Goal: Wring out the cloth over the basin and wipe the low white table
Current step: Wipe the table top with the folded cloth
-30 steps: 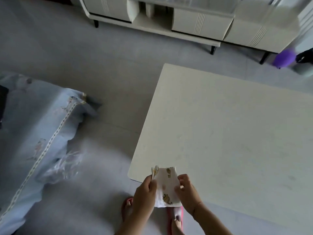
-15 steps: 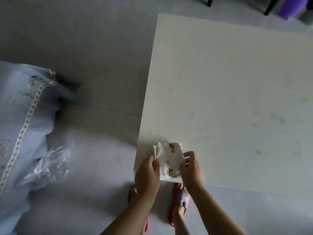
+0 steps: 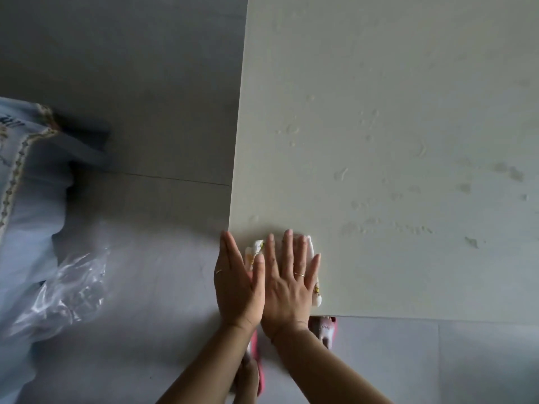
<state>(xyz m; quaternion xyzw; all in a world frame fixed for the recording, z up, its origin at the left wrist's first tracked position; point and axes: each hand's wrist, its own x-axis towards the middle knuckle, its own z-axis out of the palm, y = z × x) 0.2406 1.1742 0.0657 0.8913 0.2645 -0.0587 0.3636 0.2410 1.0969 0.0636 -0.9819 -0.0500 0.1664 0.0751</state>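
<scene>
The small white cloth (image 3: 316,290) with yellow prints lies flat on the near left corner of the low white table (image 3: 379,112). My right hand (image 3: 287,281) presses down on the cloth with straight, spread fingers and covers most of it. My left hand (image 3: 234,282) lies flat beside it at the table's corner, fingers straight, its thumb over the cloth's left edge. Dried marks and smudges dot the tabletop to the right. No basin is in view.
Grey tiled floor (image 3: 145,112) runs left of the table. A light blue patterned fabric (image 3: 26,185) and a crumpled clear plastic bag (image 3: 67,290) lie at the left. My feet in pink slippers (image 3: 326,330) stand under the table's near edge.
Both hands were holding the folded cloth up by its edges above the corner; now the cloth is down on the table and both hands lie flat on it. The view moved closer.
</scene>
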